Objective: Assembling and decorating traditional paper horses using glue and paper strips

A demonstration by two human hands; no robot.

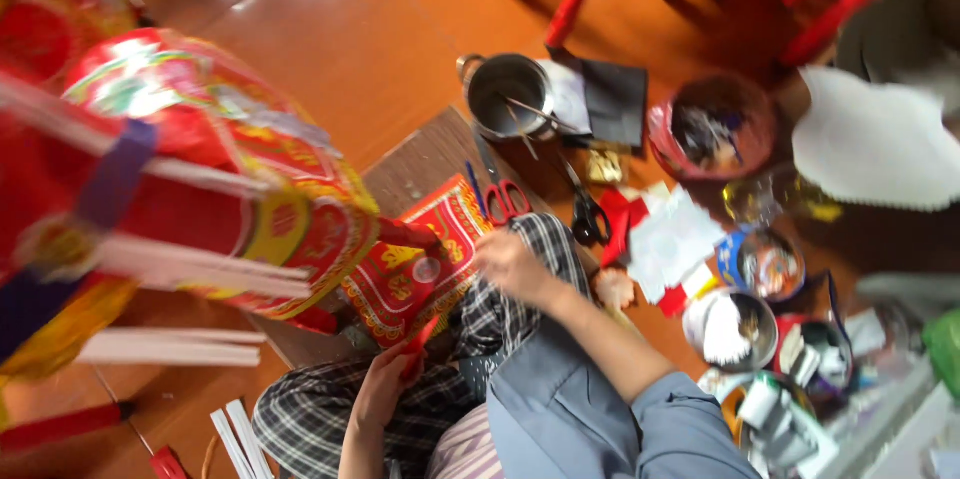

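Gripping with my left hand [385, 379], I am pinching the lower edge of the red and gold printed paper sheet [415, 264], fingers pressed together on it, just above my lap. Far left, the big red and yellow paper-covered frame [200, 169] is leaning across the view, its pale bamboo sticks [180, 269] poking out, and its tip is touching the sheet's upper edge. Below it, white paper strips [235, 439] are lying on the orange floor [340, 19]. The sheet itself is resting tilted over my checked trousers [310, 409] and a brown board [420, 164] on the floor. Moving right, my right hand [510, 264] is lying on the sheet's right edge, fingers curled; whether that grip is closing on the paper or just pressing it, I cannot tell through the blur. Beyond it, red-handled scissors [505, 194] and black scissors [588, 214] are lying side by side near a metal pot [510, 94]. Further right, scraps of red and white paper [665, 239], a round red bowl [715, 129] and several small tins [760, 264] are crowding the floor.
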